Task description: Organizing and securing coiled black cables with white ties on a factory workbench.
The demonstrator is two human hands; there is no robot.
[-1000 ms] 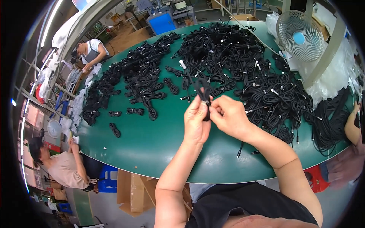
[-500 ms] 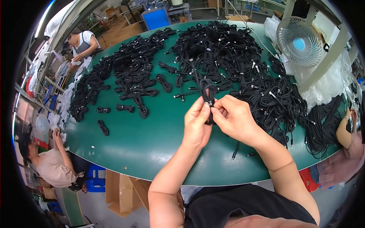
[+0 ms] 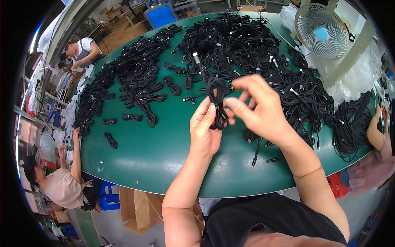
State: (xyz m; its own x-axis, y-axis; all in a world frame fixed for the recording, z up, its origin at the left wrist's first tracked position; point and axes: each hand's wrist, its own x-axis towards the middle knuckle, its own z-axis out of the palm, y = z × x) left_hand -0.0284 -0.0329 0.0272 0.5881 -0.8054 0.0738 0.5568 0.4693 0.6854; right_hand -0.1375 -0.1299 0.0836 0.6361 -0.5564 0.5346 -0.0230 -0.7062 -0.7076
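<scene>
A coiled black cable [image 3: 217,91] is gripped in my left hand [image 3: 203,135], thumb across its middle, above the near half of the green table [image 3: 144,164]. One end with a light-coloured connector sticks out beyond the coil. Close by on the right, my right hand [image 3: 265,113] has its thumb and fingers apart, with nothing visible between them. Whether its fingertips still touch the coil is hard to tell. Loose black cables [image 3: 256,152] with metal plugs lie just beneath the right hand.
A big heap of black cables [image 3: 234,37] covers the far middle and right. Tied bundles [image 3: 142,74] spread over the left. A white fan [image 3: 321,33] stands far right by a post. Co-workers [image 3: 61,185] sit at the left edge; another person's arm [image 3: 375,131] shows at right.
My right hand has come away from the coil, its fingers spreading. My left hand keeps the cable, slightly shifted left in view. The near-left co-worker has stretched an arm onto the table.
</scene>
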